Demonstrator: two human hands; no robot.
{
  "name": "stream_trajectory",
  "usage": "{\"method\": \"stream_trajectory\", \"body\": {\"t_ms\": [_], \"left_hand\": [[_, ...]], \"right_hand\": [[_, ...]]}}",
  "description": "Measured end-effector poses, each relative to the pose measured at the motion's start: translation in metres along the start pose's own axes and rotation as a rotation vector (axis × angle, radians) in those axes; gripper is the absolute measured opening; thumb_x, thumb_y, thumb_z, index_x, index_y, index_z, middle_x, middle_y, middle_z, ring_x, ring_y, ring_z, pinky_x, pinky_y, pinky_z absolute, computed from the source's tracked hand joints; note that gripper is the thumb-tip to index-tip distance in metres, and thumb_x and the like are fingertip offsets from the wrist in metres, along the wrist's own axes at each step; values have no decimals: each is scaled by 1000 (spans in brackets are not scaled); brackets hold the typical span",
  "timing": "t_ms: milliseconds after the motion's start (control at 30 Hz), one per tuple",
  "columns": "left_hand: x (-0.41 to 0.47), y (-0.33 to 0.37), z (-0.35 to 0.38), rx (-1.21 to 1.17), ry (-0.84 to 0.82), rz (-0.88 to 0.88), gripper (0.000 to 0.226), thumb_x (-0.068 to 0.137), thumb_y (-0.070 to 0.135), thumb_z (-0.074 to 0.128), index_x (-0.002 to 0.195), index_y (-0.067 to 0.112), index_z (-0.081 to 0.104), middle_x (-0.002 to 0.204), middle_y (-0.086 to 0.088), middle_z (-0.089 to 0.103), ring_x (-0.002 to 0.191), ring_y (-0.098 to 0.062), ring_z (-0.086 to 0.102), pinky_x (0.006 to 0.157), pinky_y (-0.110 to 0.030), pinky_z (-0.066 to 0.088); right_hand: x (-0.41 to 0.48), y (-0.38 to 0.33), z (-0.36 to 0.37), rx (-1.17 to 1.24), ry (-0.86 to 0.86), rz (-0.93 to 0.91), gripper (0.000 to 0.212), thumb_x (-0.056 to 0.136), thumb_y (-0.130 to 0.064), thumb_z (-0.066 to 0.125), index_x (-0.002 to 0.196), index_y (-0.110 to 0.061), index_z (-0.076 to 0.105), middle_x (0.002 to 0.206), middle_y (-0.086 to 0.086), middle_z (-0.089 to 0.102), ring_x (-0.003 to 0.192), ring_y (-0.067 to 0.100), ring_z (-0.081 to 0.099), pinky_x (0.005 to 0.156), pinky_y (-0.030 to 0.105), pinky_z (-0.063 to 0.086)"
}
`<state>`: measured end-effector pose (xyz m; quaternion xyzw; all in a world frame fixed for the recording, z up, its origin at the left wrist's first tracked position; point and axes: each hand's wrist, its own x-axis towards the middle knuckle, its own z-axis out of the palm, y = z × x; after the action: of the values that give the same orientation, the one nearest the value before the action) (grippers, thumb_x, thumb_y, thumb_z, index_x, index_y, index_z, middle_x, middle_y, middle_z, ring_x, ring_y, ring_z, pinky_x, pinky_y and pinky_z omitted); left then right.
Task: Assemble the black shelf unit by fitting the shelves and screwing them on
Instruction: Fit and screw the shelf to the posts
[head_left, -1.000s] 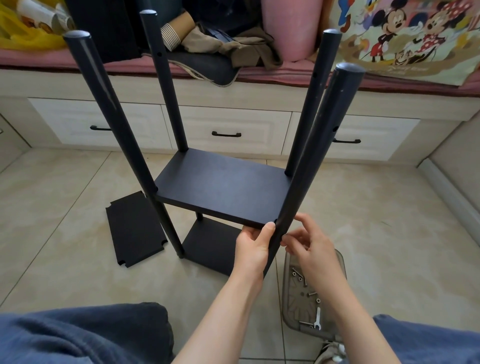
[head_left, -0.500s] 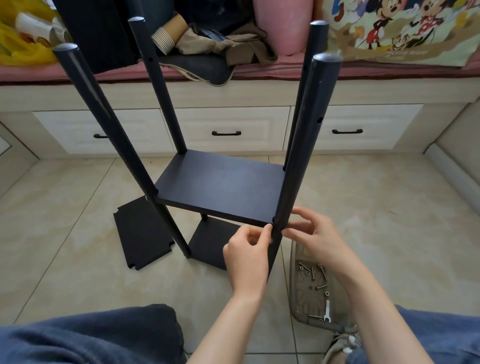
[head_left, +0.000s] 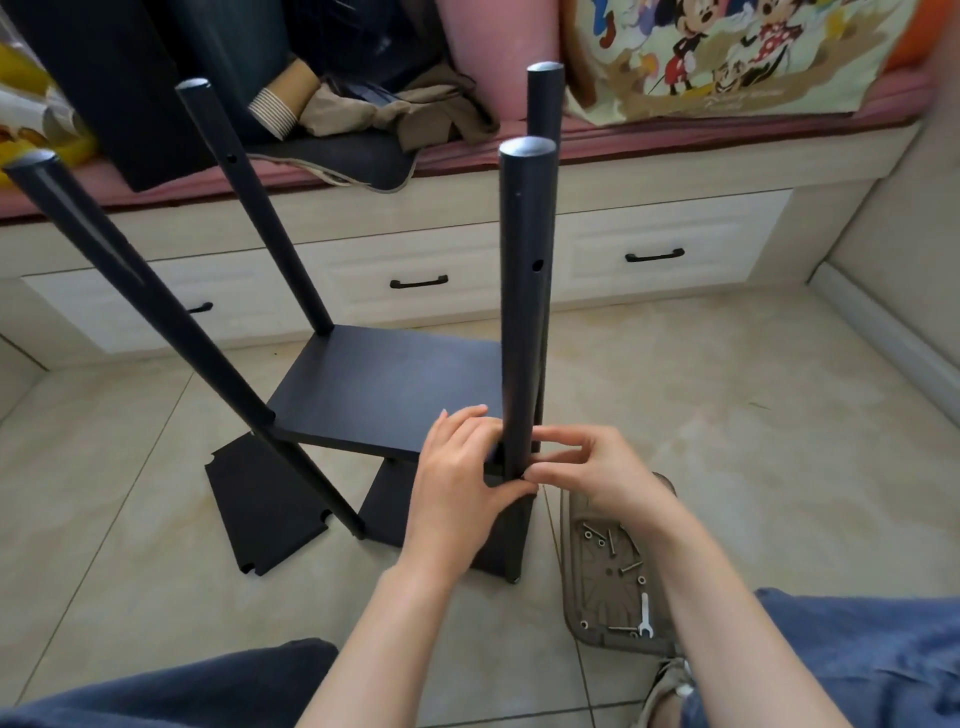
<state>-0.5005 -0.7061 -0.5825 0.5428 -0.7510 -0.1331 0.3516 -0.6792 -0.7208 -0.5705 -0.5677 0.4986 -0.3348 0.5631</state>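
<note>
The black shelf unit stands on the floor tiles with four upright poles, a bottom shelf (head_left: 395, 512) and a middle shelf (head_left: 384, 384). My left hand (head_left: 457, 483) grips the near right corner of the middle shelf, fingers on its top and thumb underneath by the near right pole (head_left: 522, 312). From the right, my right hand (head_left: 587, 467) pinches with curled thumb and forefinger at that pole, level with the shelf. Whatever lies between those fingertips is hidden. A loose black shelf (head_left: 260, 512) lies flat on the floor to the left.
A clear plastic tray (head_left: 576, 525) with several screws and a small wrench (head_left: 644, 616) lies on the floor by my right knee. A white drawer bench (head_left: 649, 228) with a pink cushion, clothes and a printed bag runs along the back. My knees frame the bottom edge.
My left hand has shifted from under the shelf edge onto the top of its corner. My right hand's fingertips have closed in on the pole. The view has swung left and nearer.
</note>
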Motion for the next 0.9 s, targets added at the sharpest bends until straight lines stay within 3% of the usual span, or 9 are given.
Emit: {"method": "stream_trajectory", "body": {"t_ms": [100, 200, 300, 433, 600, 767, 900], "left_hand": [[0, -1, 0, -27, 3, -21, 43, 73, 27, 89, 112, 17, 72, 116, 7, 71, 127, -14, 55, 120, -40, 29], [-1, 0, 2, -35, 12, -33, 42, 73, 24, 90, 110, 18, 71, 115, 7, 70, 125, -15, 56, 120, -43, 31], [-1, 0, 3, -35, 17, -29, 42, 73, 22, 90, 110, 18, 70, 113, 9, 69, 125, -15, 56, 121, -40, 27], [0, -1, 0, -46, -12, -21, 47, 77, 21, 87, 119, 22, 67, 123, 12, 66, 133, -11, 51, 125, -27, 10], [3, -4, -6, -40, -65, -29, 61, 80, 20, 85, 135, 23, 60, 140, 9, 59, 142, -15, 45, 121, -14, -5], [2, -6, -7, 64, -94, 18, 58, 85, 30, 80, 139, 26, 59, 148, 10, 54, 150, -12, 32, 123, -21, -5], [2, -6, -5, 93, -102, -3, 51, 87, 33, 77, 135, 26, 63, 145, 8, 57, 149, -14, 33, 124, -30, -2]], "right_hand": [[-3, 1, -1, 39, -13, 64, 31, 81, -35, 68, 108, -50, 69, 96, -6, 78, 97, 6, 71, 90, 32, 51], [3, 5, 3, 156, 90, 149, 30, 94, -31, 52, 124, -32, 53, 94, -1, 78, 93, 12, 74, 98, 44, 50], [10, -2, 12, 144, 131, 222, 32, 104, -39, 42, 127, -19, 50, 94, 0, 78, 92, 12, 73, 100, 44, 51], [14, -5, 22, 105, 106, 268, 39, 103, -42, 46, 134, -18, 49, 112, 4, 71, 103, 17, 69, 93, 44, 57], [15, -7, 20, 133, 60, 279, 31, 102, -36, 50, 129, -21, 46, 111, 4, 70, 100, 13, 68, 82, 44, 61], [13, -7, 20, 104, 62, 267, 30, 102, -37, 50, 129, -22, 47, 112, 2, 70, 97, 8, 66, 82, 40, 60], [9, -5, 10, 219, 34, 258, 34, 103, -39, 47, 132, -22, 52, 109, -2, 75, 104, 13, 69, 96, 46, 54]]}}
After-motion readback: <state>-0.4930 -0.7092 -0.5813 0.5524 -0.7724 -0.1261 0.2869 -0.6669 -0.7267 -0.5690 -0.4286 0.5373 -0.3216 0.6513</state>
